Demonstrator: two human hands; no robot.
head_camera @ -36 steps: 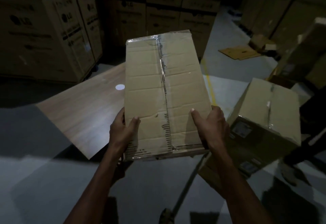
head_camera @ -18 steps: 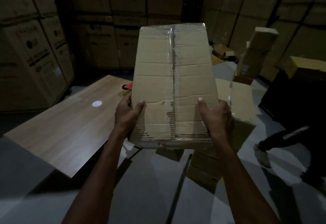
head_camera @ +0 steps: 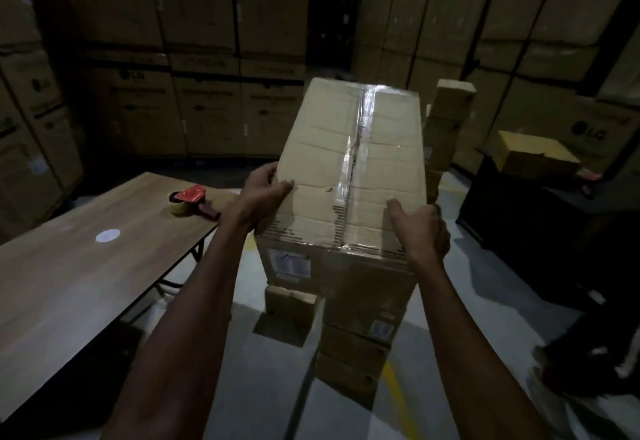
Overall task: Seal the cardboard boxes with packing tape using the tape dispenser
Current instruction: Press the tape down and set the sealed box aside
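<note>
head cam | worn high | faces forward-down | close over box (head_camera: 353, 169) | one view only

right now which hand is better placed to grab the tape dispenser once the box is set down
Left. The left hand is on the box side nearest the tape dispenser on the table.

Dim warehouse: stacked cartons (head_camera: 207, 103) wall to wall

The LG logo stands on a large stacked carton (head_camera: 588, 133) at the right and, more dimly, on another carton (head_camera: 133, 75) against the back wall. White labels (head_camera: 290, 263) on the held box's near face carry print, probably shipping details, too small to read.
</note>
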